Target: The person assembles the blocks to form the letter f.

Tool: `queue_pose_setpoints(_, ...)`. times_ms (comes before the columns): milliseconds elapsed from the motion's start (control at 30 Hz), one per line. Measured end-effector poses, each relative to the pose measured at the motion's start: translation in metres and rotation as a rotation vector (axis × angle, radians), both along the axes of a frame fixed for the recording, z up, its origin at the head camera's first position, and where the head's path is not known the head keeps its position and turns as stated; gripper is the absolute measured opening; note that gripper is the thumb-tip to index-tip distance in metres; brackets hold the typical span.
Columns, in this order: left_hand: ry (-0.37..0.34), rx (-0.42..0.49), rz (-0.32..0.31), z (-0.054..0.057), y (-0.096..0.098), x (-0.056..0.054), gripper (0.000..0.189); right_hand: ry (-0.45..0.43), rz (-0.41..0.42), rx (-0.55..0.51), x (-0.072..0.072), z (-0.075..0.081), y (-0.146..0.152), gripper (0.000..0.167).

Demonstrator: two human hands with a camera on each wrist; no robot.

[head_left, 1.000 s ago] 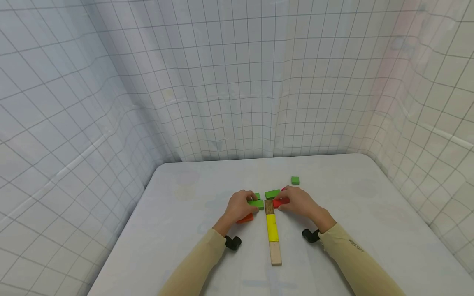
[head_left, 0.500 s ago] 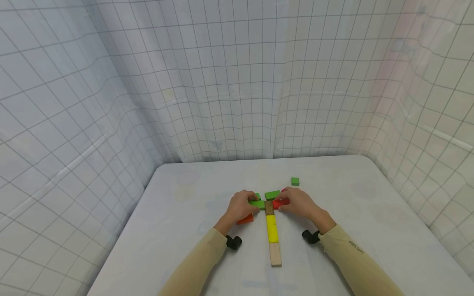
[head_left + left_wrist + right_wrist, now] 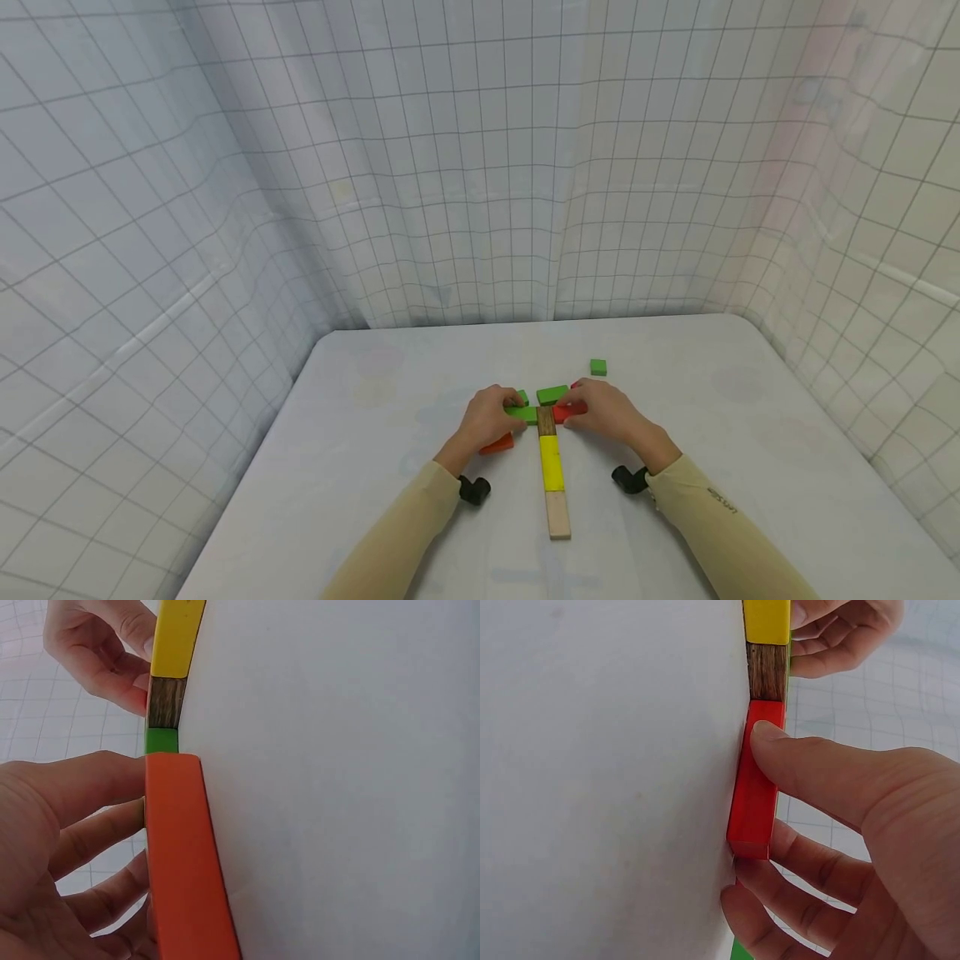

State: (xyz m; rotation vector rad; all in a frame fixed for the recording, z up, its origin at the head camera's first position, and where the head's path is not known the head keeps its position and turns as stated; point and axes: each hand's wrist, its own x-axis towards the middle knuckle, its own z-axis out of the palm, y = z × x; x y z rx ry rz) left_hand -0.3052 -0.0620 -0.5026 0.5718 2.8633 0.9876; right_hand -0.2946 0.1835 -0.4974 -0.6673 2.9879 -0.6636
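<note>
In the head view, my left hand (image 3: 483, 417) pinches a green block (image 3: 527, 415) between thumb and fingers. Its right end meets the left side of a dark brown wooden block (image 3: 547, 422). From the other side my right hand (image 3: 609, 410) pinches a red block (image 3: 559, 414) against the same brown block; the right wrist view has the thumb (image 3: 802, 761) lying on the red face. A yellow block (image 3: 551, 463) and a pale wooden block (image 3: 557, 515) continue from the brown one toward me, making a T. An orange block (image 3: 187, 855) lies just nearer me than the left hand.
Another green block (image 3: 552, 395) lies just behind the brown one. A further green piece (image 3: 523, 398) shows past the left fingers, and a reddish piece is mostly hidden behind the right hand. A small green block (image 3: 597, 367) sits farther back on the white table (image 3: 390, 375).
The left hand has slid the green block slightly rightward, closing a thin gap to the brown block. The right hand and the other blocks stay put.
</note>
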Motion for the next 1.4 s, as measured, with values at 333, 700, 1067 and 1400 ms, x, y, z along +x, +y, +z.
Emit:
queue_pose_setpoints(333,-0.048,0.006,-0.023,0.012,-0.008,0.003,0.029,0.001,-0.004,0.01,0.0,-0.004,0.001,0.029)
queue_pose_setpoints(700,-0.086,0.0,-0.022,0.019,-0.025,0.009,0.034,0.012,0.005,-0.004,-0.001,-0.006,0.001,0.029)
queue_pose_setpoints(1067,-0.091,0.023,-0.036,0.019,-0.041,0.016,0.033,0.028,0.007,0.0,-0.001,-0.006,0.002,0.029)
queue_pose_setpoints(1400,-0.077,-0.007,-0.062,0.012,-0.048,0.027,0.025,0.003,-0.004,0.011,-0.003,-0.005,0.001,0.03)
